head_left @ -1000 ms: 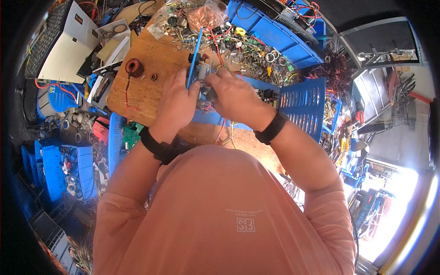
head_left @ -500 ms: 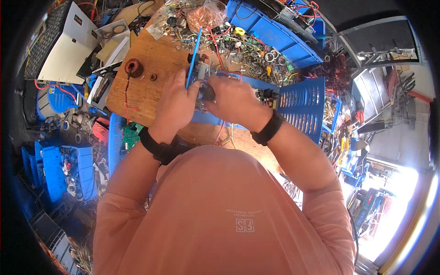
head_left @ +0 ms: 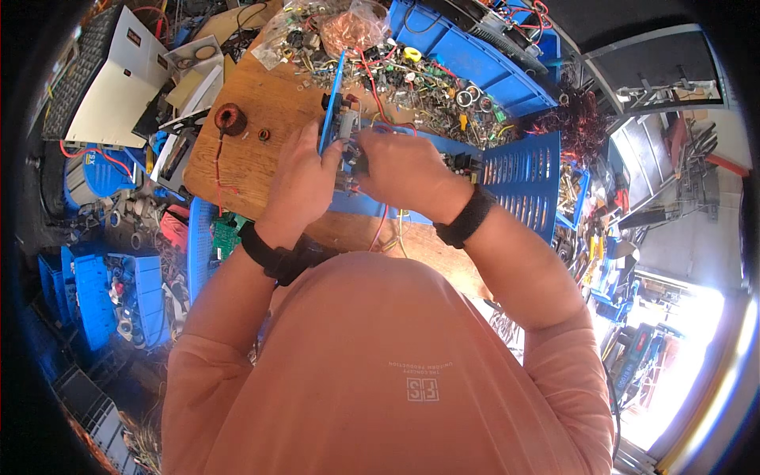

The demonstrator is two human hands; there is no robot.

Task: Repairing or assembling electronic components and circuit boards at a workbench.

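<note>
A blue metal case [head_left: 520,186] with a slotted right panel lies opened on the wooden bench in front of me. Its left panel [head_left: 333,103] stands up edge-on, with electronic parts [head_left: 348,123] fixed beside it. My left hand [head_left: 305,170] is closed on that left panel, fingers on its outer side and thumb reaching over towards the parts. Just to the right, my right hand [head_left: 404,170] is curled over the inside of the case. Its fingertips meet something dark beside the parts; the hand itself hides what it holds. Red wires [head_left: 374,87] loop out behind the hands.
On the bench [head_left: 245,178] at left lie a copper-wound coil [head_left: 229,119] and a smaller ring coil [head_left: 264,134]. Loose electronic scrap [head_left: 427,95] covers the far side, before a blue crate [head_left: 475,59]. A green circuit board [head_left: 228,233] sits by my left wrist.
My right hand has shifted very slightly within the case. The left hand keeps its hold on the panel, and the case has barely moved.
</note>
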